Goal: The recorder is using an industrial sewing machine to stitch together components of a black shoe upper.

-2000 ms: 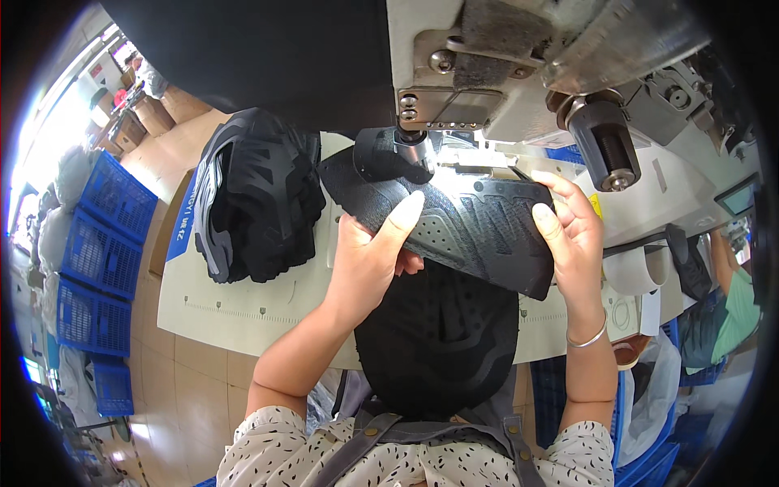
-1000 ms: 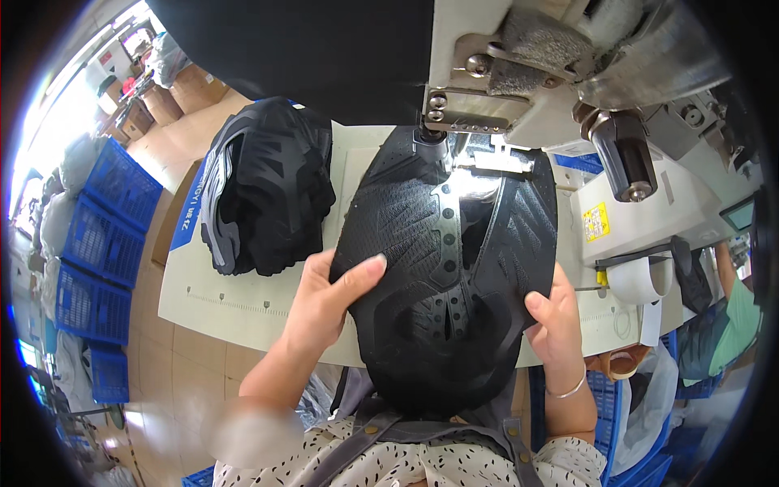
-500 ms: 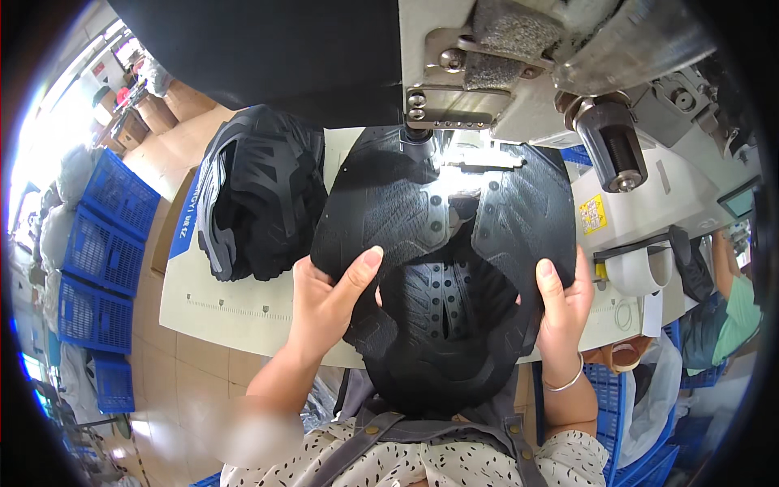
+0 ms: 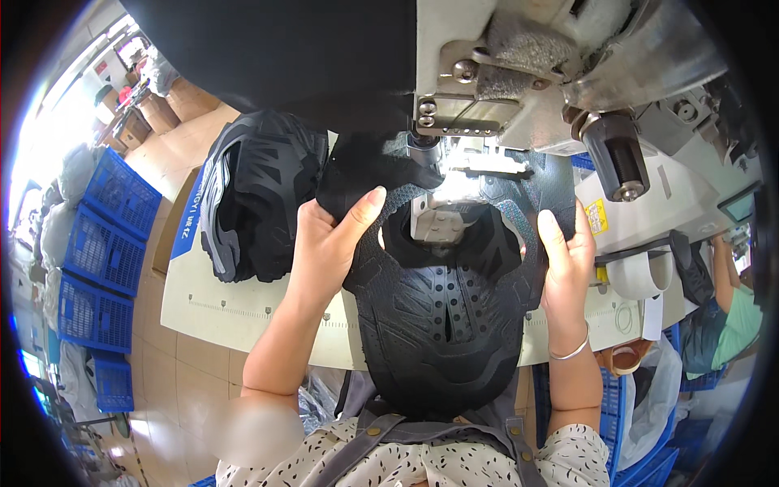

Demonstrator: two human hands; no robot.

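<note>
A black shoe upper (image 4: 442, 357) lies spread under the head of a sewing machine (image 4: 479, 101). Its toe end points toward me, and two rows of eyelet holes run down its middle. My left hand (image 4: 337, 235) grips the upper's left side, thumb on top and fingers underneath. On the opposite side, my right hand (image 4: 566, 260), with a bangle at the wrist, pinches the edge the same way. A bright lamp shines on the far part, by the needle area, where glare hides the detail. Left of my left hand sits a pile of folded black shoe uppers (image 4: 280, 191).
The pale machine table (image 4: 227, 312) carries a printed ruler along its near edge. Stacked blue crates (image 4: 97, 256) stand on the floor at left. A dark cylindrical part (image 4: 617, 158) hangs at the machine's right. Another person's green sleeve (image 4: 734, 316) shows far right.
Both hands have moved forward, away from me, carrying the upper's sides deeper under the machine head. A metal machine part now shows through the upper's opening. The pile stays put on the table.
</note>
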